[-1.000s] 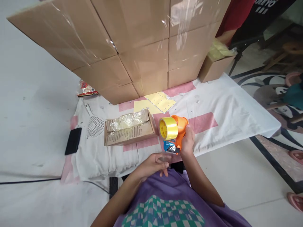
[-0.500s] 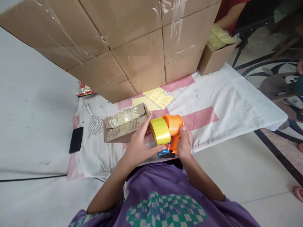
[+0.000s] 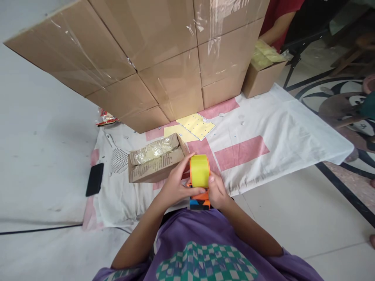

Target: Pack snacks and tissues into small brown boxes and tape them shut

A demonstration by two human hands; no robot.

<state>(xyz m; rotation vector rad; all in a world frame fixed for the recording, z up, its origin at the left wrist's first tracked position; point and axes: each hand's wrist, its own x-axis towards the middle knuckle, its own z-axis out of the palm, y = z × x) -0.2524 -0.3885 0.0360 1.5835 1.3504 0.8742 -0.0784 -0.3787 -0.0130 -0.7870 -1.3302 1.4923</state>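
Note:
An orange tape dispenser (image 3: pixel 200 196) with a roll of yellow tape (image 3: pixel 200 171) on it is held between my two hands, just in front of my purple shirt. My left hand (image 3: pixel 176 184) is curved round the roll's left side, thumb below it. On the right, my right hand (image 3: pixel 217 191) grips the dispenser, its thumb against the roll's edge. Blue and black parts show at the dispenser's lower end. Beyond my left hand stands an open cardboard box (image 3: pixel 156 166) with clear, yellowish plastic wrap inside.
Stacked cardboard cartons (image 3: pixel 172 82) rise behind the cloth-covered table (image 3: pixel 246 171). A white slotted scoop (image 3: pixel 118 158) and a black phone (image 3: pixel 95 179) lie left. Yellow paper (image 3: pixel 196 125) lies mid-table. Another person's arm (image 3: pixel 278 31) is behind a filled box (image 3: pixel 265 78) at far right.
The yellow roll has been pushed onto the orange dispenser, where before they were side by side. My right hand has moved left and the dispenser has turned.

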